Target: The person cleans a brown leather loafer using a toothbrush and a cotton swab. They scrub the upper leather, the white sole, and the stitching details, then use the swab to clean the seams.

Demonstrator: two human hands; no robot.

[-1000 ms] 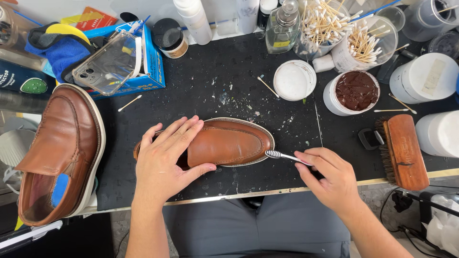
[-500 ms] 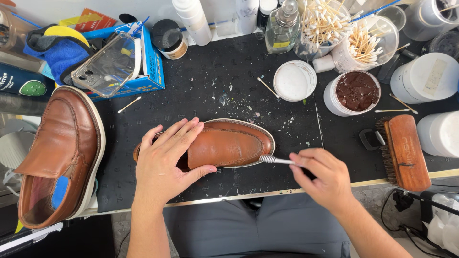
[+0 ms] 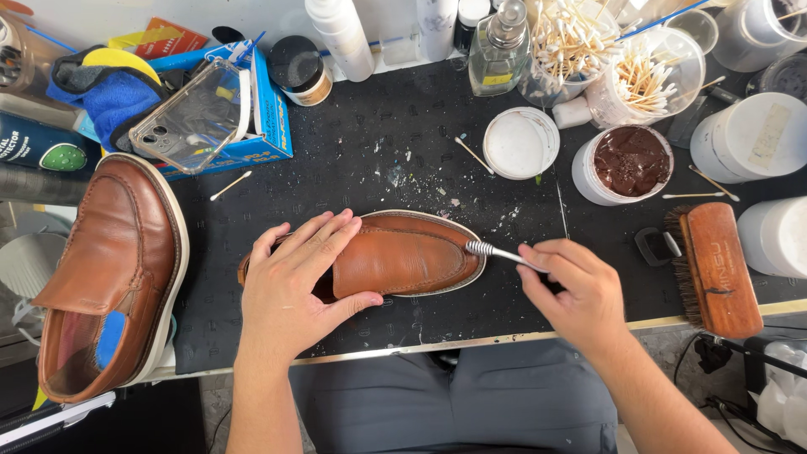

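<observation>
**A:** Down at the front edge of the black mat (image 3: 403, 151), the left hand (image 3: 294, 290) lies spread flat over the heel end of the brown shoe (image 3: 403, 256), pressing it down, fingers open rather than curled. The shoe lies near the mat's front edge, toe pointing right.

**B:** And the right hand (image 3: 572, 290) is closed round a small brush (image 3: 498, 250), its silvery end touching the shoe's toe rim, where the pale sole edge meets the leather.

**A:** To do it well, I'd say short, light strokes along that seam, left palm firm so the shoe doesn't skid, bristles kept off the upper.

**B:** Further back on the mat, an open tub of brown polish (image 3: 626, 164), its white lid (image 3: 521, 143) to the left, and a wooden brush (image 3: 714, 269) at the mat's right edge. Off its left edge, the second shoe (image 3: 105, 277).

**A:** What can't we make out?

**B:** The brush handle is buried in the fist, the bristles are too small to read, and the palm hides the shoe's opening. The jars at the back are cut off.
</observation>
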